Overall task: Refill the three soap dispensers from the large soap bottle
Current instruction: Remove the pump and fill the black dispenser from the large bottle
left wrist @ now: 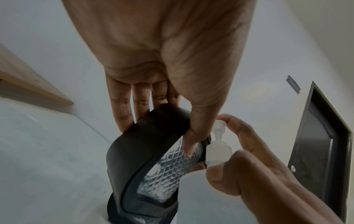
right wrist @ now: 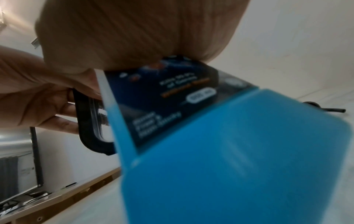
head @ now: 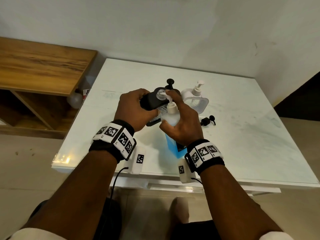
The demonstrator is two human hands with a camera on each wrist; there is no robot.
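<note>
My left hand (head: 135,108) grips a black soap dispenser (head: 152,101) and holds it tilted above the white table (head: 242,135); its clear neck (head: 161,94) is uncapped. My right hand (head: 183,122) holds the large soap bottle (head: 173,146) of blue liquid, with the index finger on its white pump head (head: 168,92) at that neck. In the left wrist view my left hand's thumb (left wrist: 191,136) lies on the black dispenser's (left wrist: 134,151) mesh window, beside the pump (left wrist: 218,148). A second black dispenser (head: 170,84) and a white dispenser (head: 194,101) stand behind.
A loose black pump (head: 207,120) lies on the table to the right of my hands. A wooden shelf unit (head: 43,66) stands to the left of the table, and a white wall runs behind it. A dark door (left wrist: 316,151) shows at the right in the left wrist view.
</note>
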